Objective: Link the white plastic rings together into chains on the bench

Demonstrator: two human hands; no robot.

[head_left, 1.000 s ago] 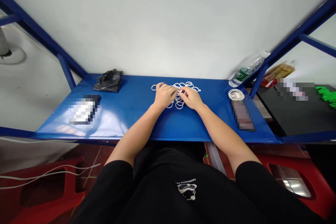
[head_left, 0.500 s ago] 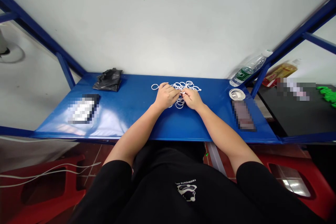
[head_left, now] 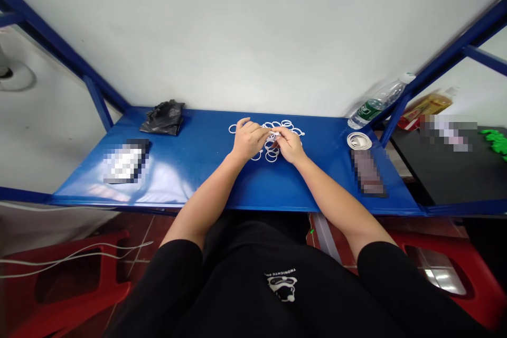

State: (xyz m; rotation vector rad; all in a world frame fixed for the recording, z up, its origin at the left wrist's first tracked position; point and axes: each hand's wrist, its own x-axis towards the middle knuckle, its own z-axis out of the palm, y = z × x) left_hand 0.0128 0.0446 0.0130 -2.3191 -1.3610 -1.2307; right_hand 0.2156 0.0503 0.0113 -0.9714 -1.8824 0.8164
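Note:
Several thin white plastic rings with small eyelets, like curtain rings (head_left: 271,161), lie in a loose pile on the blue table, around and beneath my hands. My left hand (head_left: 249,141) is closed, its thumb and fingertips pinching at a small white ring (head_left: 274,133) and one finger raised. From the other side my right hand (head_left: 290,146) grips the same ring between thumb and index finger. Most of that ring is hidden by the fingers. A single ring (head_left: 230,129) lies just left of my left hand, partly covered by it.
On the blue table (head_left: 190,169) are a black plastic bag (head_left: 164,118), a blurred-out item (head_left: 127,161), a coiled white cable (head_left: 359,141) and a blurred phone-like object (head_left: 368,171). A water bottle (head_left: 372,108) leans in the right corner. Red stools (head_left: 114,296) stand below.
Both hands have lifted slightly and shifted a little, uncovering more of the rings under them. The left index finger is raised more. The pinch on the small ring continues.

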